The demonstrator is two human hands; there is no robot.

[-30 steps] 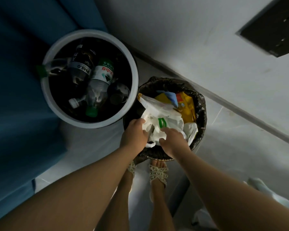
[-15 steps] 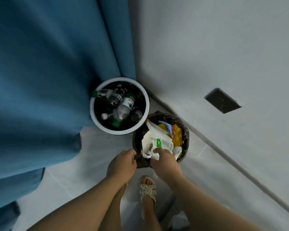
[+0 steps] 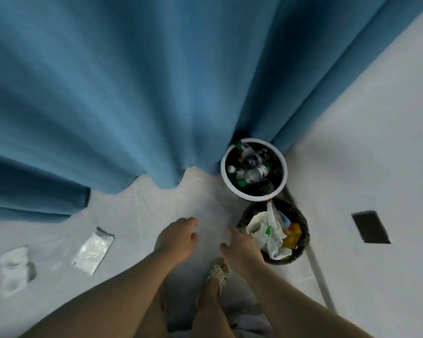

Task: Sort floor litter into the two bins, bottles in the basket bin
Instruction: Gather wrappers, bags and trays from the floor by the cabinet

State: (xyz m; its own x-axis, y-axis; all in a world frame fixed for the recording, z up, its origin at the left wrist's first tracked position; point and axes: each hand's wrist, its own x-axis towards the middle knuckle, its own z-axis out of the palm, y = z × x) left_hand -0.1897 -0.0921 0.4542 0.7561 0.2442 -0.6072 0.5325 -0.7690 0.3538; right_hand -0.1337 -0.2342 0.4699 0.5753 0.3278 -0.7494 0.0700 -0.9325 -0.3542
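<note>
Pale floor with two bins and loose litter

The grey tiled floor carries a white bin at the far right, in the corner, and a dark bin just beside it on the near side; whether they touch I cannot tell. On the left lies a flat clear packet, and further left, apart from it, a crumpled white scrap. A foot in a sandal stands near the dark bin. The hem of a blue curtain reaches the floor on the far side.
</note>
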